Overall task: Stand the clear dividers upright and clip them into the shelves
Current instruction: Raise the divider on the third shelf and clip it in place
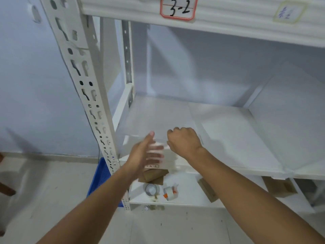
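A clear divider (158, 118) lies tilted over the left part of the white shelf (237, 141), its near edge raised at the shelf's front. My left hand (146, 152) grips that near edge, thumb on top and fingers showing pale through the plastic. My right hand (183, 140) is closed on the same edge just to the right. Another clear divider (288, 95) stands upright at the right end of the shelf.
A perforated white upright post (93, 103) rises at the left. The shelf above carries a label reading 3-2 (178, 7). On the lower shelf lie tape rolls (169, 192) and cardboard boxes (154, 175). A blue basket (100, 176) sits on the floor.
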`<state>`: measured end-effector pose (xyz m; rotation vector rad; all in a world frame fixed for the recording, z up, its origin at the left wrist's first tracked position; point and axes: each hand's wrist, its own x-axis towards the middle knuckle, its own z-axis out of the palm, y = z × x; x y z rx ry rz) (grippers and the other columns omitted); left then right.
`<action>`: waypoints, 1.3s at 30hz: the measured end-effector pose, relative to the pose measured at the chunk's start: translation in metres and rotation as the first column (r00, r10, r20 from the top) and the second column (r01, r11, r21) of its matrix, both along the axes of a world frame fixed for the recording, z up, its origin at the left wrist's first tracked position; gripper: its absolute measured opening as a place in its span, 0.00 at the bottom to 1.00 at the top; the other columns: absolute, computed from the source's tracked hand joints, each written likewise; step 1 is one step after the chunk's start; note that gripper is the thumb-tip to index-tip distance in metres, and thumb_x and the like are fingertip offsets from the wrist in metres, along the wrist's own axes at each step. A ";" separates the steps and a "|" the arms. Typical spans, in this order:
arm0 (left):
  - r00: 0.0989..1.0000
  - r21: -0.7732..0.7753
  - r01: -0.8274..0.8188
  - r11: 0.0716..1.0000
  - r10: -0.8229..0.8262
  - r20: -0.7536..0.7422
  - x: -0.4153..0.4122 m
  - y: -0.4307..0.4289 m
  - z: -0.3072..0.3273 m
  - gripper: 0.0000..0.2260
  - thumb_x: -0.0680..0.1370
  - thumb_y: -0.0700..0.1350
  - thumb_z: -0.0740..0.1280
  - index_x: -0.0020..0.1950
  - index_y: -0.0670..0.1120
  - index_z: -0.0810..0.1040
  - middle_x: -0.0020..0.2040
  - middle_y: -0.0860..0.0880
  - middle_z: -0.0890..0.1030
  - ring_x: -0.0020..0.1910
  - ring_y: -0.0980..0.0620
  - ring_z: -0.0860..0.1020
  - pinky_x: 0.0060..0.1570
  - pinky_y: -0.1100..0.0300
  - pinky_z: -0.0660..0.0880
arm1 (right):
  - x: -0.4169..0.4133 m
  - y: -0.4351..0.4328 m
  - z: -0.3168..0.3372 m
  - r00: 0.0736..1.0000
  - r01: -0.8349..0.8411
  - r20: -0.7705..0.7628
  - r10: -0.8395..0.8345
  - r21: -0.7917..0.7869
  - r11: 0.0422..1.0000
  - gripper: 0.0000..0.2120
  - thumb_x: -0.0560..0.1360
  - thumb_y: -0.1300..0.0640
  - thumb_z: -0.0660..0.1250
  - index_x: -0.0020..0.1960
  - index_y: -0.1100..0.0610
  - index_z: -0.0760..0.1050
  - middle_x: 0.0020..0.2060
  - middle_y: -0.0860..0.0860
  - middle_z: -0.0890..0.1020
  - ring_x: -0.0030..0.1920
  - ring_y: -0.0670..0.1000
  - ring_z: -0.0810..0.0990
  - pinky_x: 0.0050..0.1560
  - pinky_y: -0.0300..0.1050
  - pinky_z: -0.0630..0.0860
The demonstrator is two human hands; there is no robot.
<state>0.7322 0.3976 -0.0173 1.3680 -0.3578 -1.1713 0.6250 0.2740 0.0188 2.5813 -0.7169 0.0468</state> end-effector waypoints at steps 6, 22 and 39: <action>0.979 -0.095 -0.086 0.992 0.102 0.179 -0.010 -0.038 0.074 0.11 0.79 0.33 0.62 0.60 0.32 0.76 0.44 0.33 0.85 0.37 0.38 0.86 0.36 0.52 0.84 | -0.057 0.007 0.026 0.959 0.011 0.283 -0.033 0.079 0.997 0.12 0.71 0.49 0.71 0.37 0.59 0.79 0.28 0.54 0.78 0.26 0.56 0.75 0.28 0.41 0.62; 0.378 0.207 0.040 0.978 -0.207 0.902 -0.128 -0.107 0.114 0.12 0.66 0.35 0.60 0.41 0.31 0.80 0.30 0.36 0.83 0.29 0.41 0.84 0.37 0.46 0.84 | -0.119 -0.048 -0.024 0.894 0.019 0.143 -0.425 0.935 0.355 0.13 0.70 0.54 0.67 0.36 0.63 0.83 0.30 0.52 0.87 0.30 0.49 0.87 0.46 0.46 0.85; 0.338 0.236 0.005 0.972 -0.224 0.914 -0.137 -0.118 0.123 0.13 0.68 0.33 0.58 0.45 0.32 0.81 0.33 0.36 0.84 0.28 0.42 0.84 0.40 0.48 0.85 | -0.124 -0.064 -0.020 0.916 -0.004 0.123 -0.383 0.955 0.297 0.23 0.75 0.41 0.67 0.39 0.61 0.85 0.33 0.51 0.88 0.33 0.49 0.87 0.44 0.43 0.84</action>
